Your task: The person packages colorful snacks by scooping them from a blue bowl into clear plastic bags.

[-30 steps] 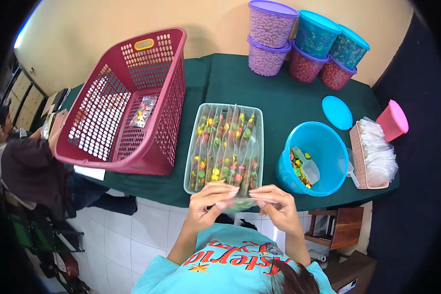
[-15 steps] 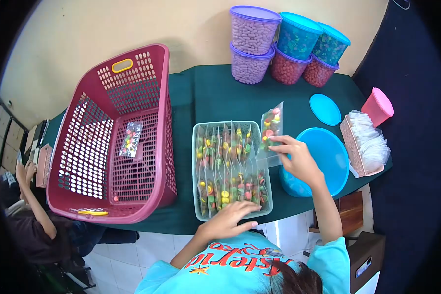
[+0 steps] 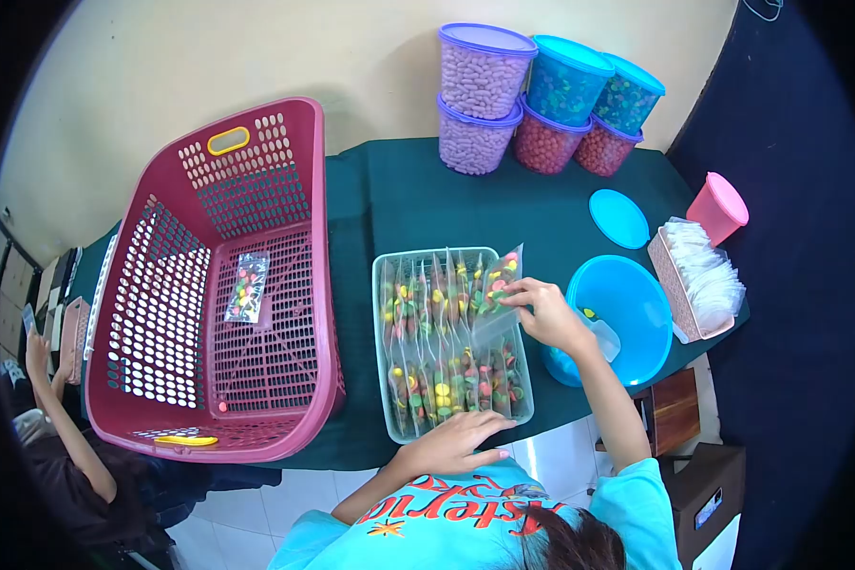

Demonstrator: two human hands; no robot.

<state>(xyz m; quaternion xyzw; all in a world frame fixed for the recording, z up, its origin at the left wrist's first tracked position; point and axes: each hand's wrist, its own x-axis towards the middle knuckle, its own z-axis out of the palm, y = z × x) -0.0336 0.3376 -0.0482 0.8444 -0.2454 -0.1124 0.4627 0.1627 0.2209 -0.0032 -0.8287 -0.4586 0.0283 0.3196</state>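
My right hand (image 3: 549,312) pinches a clear bag of colourful candy (image 3: 500,281) upright over the upper right part of the pale green basket (image 3: 380,356). Several similar filled bags stand in rows in that basket. My left hand (image 3: 456,442) rests at the basket's front edge, fingers spread and holding nothing. Just right of my right hand is an open blue tub (image 3: 636,313) with a clear scoop-like item and a little candy inside.
A large maroon basket (image 3: 325,285) on the left holds one candy bag (image 3: 248,287). Lidded tubs (image 3: 484,71) are stacked at the back. A blue lid (image 3: 619,218), pink container (image 3: 717,207) and box of empty bags (image 3: 698,275) lie right. Another person's hands (image 3: 43,356) show far left.
My right hand has moved left and lowered the candy bag to the green basket's right side. My left hand has drawn back slightly to the basket's front edge. The view has shifted slightly.
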